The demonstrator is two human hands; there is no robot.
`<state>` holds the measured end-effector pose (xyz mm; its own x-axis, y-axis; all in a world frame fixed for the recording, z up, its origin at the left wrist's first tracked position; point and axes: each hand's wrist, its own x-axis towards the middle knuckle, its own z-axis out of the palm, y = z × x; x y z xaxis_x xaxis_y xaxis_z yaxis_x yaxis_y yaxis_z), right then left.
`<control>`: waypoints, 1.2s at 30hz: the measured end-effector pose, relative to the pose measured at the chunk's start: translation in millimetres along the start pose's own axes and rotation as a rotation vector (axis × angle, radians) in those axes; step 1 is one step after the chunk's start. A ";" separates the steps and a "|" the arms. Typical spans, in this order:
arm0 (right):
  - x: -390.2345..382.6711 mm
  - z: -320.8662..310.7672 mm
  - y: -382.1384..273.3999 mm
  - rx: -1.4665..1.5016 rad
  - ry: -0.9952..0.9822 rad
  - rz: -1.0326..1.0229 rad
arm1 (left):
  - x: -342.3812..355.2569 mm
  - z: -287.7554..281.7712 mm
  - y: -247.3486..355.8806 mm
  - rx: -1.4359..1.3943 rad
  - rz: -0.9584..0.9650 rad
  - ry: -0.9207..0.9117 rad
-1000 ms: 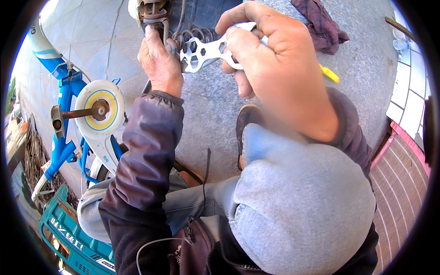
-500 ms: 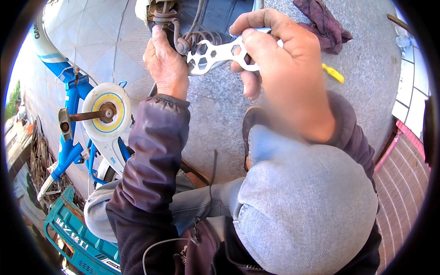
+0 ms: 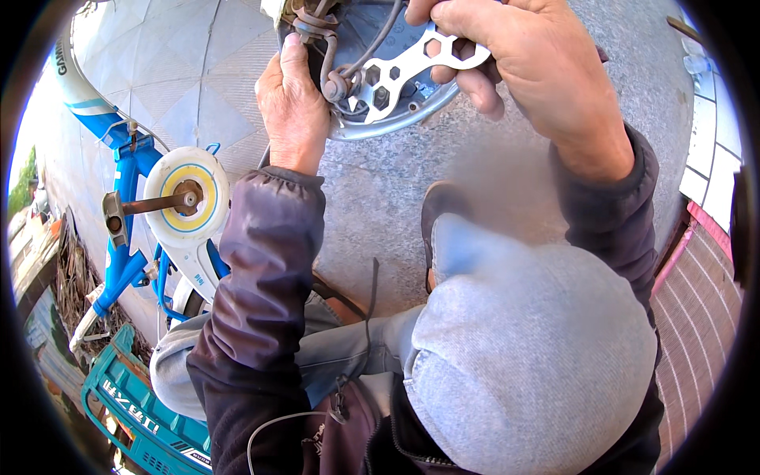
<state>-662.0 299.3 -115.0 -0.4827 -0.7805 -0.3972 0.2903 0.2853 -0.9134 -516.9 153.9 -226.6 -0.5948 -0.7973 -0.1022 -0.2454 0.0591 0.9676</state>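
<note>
My left hand (image 3: 293, 111) grips a grimy metal bracket assembly (image 3: 313, 32) at the top centre, thumb pressed on it. The assembly has a bolt, bent rod and cable, and is fixed to a dark blue, curved housing (image 3: 356, 32) with a pale rim. My right hand (image 3: 538, 75) is closed on a flat silver multi-hole spanner (image 3: 419, 55). The spanner's far end lies over the housing, against or very near a bolt end (image 3: 336, 89) beside my left fingers; whether it is seated there I cannot tell.
A blue-and-white bicycle frame (image 3: 123, 158) with chain guard (image 3: 174, 237) and rusty crank lies left. A teal plastic crate (image 3: 142, 404) sits lower left, below dried sticks (image 3: 79, 285). At right are white tiles (image 3: 712, 134) and a striped brown mat (image 3: 697, 332).
My right hand and the spanner have moved up and right, the spanner now tilted over the housing. My left hand has shifted slightly right with the assembly, and more of the housing shows.
</note>
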 end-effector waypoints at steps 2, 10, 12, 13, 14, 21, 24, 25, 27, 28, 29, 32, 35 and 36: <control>-1.5 -4.1 -2.6 0.084 -0.025 0.091 | -0.3 0.6 5.1 0.022 -0.010 -0.041; -7.0 -8.9 -9.0 0.249 -0.052 0.198 | -0.9 6.2 7.0 -0.196 -0.253 -0.148; -8.6 -4.6 -3.9 0.232 -0.026 0.171 | -0.3 4.8 1.8 -0.175 -0.262 -0.131; -9.3 -3.3 0.4 0.218 -0.013 0.139 | -0.8 4.6 2.7 -0.169 -0.283 -0.131; -8.9 -1.3 13.5 0.197 -0.009 0.067 | -1.9 4.0 4.7 -0.163 -0.304 -0.131; -12.7 4.7 23.6 0.194 0.000 -0.040 | -4.7 3.8 9.3 -0.225 -0.394 -0.151; -14.8 6.9 17.2 0.163 0.014 -0.006 | -5.8 3.8 12.6 -0.237 -0.408 -0.146; -14.7 5.6 16.2 0.165 0.002 -0.016 | -5.3 4.1 11.4 -0.225 -0.407 -0.154; -14.1 0.9 14.1 0.171 -0.018 -0.024 | -3.6 5.2 8.8 -0.203 -0.405 -0.170; -13.8 -1.2 12.6 0.174 -0.026 -0.021 | -3.7 5.6 9.3 -0.202 -0.390 -0.178; -13.5 -3.0 10.7 0.180 -0.031 -0.006 | -3.8 5.8 10.2 -0.201 -0.376 -0.185; -13.9 0.4 9.3 0.163 0.014 0.067 | -3.2 2.4 9.4 -0.168 -0.356 -0.213; -16.1 2.4 10.8 0.159 0.027 0.075 | -0.8 1.3 7.5 -0.180 -0.402 -0.185; -16.8 2.9 13.1 0.164 0.024 0.067 | 0.0 2.2 5.5 -0.194 -0.428 -0.169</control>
<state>-647.7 314.5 -120.0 -0.4767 -0.7488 -0.4605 0.4524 0.2403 -0.8589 -519.9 155.5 -221.8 -0.5912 -0.6165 -0.5201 -0.3571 -0.3781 0.8541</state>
